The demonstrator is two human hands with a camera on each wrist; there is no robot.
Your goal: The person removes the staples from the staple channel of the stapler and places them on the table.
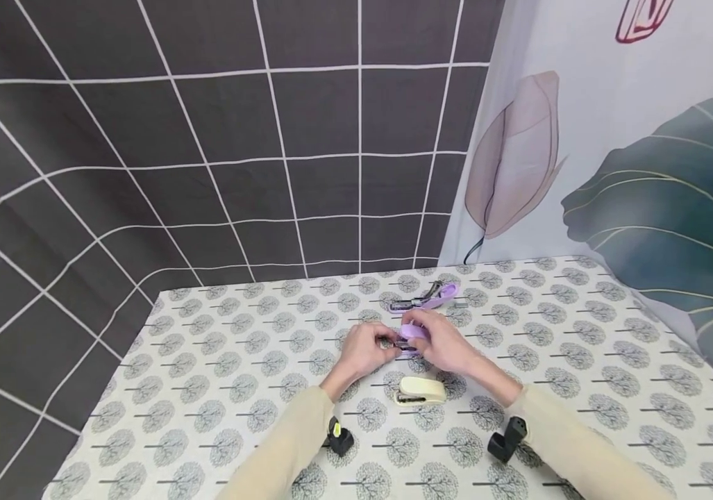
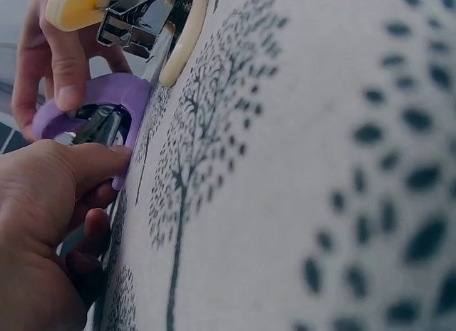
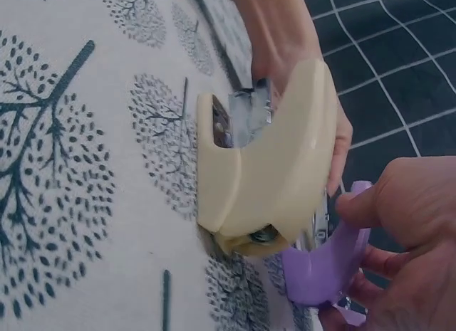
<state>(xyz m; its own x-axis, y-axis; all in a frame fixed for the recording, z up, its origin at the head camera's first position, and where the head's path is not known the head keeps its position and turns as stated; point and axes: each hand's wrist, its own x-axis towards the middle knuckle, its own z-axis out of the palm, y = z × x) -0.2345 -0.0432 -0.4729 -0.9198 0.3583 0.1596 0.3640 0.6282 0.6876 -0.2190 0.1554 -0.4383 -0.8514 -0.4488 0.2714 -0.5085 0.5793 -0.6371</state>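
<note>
Both hands meet at a small purple stapler [image 1: 415, 335] near the middle of the table. My left hand [image 1: 366, 349] pinches the front end of its base between thumb and fingers, as the left wrist view shows up close. From the other side my right hand [image 1: 446, 344] grips the rounded purple top, thumb on one side and fingers on the other. The stapler's metal inner part shows between top and base. Just in front of the hands lies a cream stapler [image 1: 425, 390], which stands large in the right wrist view. The left fingertips partly cover the purple stapler's front.
Behind the hands a second purple stapler [image 1: 440, 296] lies opened out, its metal parts showing. A small grey strip [image 1: 459, 303] is beside it. The tree-patterned tablecloth [image 1: 219, 389] runs back to a dark gridded curtain [image 1: 312, 180] and a leaf-printed one [image 1: 581, 180].
</note>
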